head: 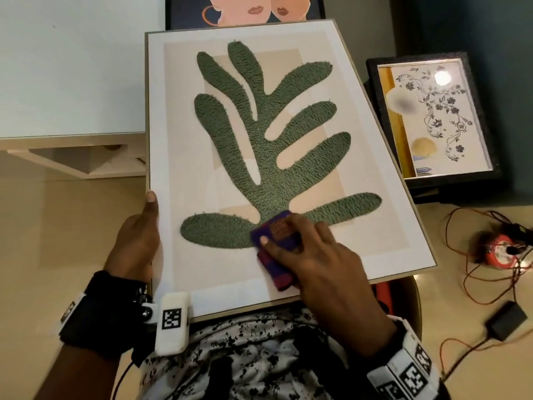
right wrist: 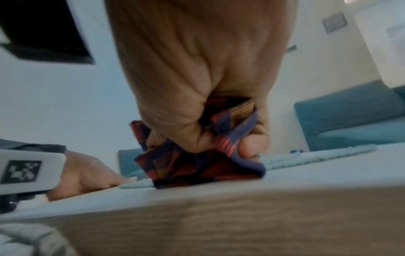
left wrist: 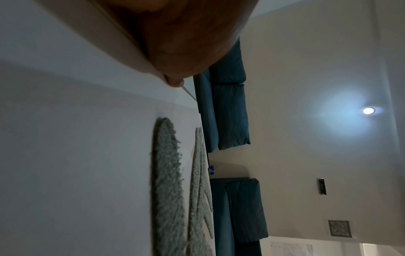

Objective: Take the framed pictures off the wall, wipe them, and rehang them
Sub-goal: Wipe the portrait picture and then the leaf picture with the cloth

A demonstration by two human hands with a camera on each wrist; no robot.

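A large framed picture (head: 184, 255) with a fuzzy green leaf shape (head: 259, 157) lies tilted across my lap, face up. My left hand (head: 138, 232) grips its left edge, thumb on the front. My right hand (head: 314, 255) holds a folded purple and red cloth (head: 274, 249) and presses it on the picture near the leaf's base. In the right wrist view the cloth (right wrist: 197, 164) is bunched in the curled fingers (right wrist: 252, 143) against the picture's face (right wrist: 306, 175). The left wrist view shows the leaf (left wrist: 166, 181) edge-on under my palm (left wrist: 181, 34).
A second picture (head: 432, 119) in a black frame with a floral print leans at the right. A third picture (head: 245, 10) with drawn faces stands behind. On the floor at the right lie orange wires (head: 467, 255), a red device (head: 501, 249) and a black adapter (head: 507, 320).
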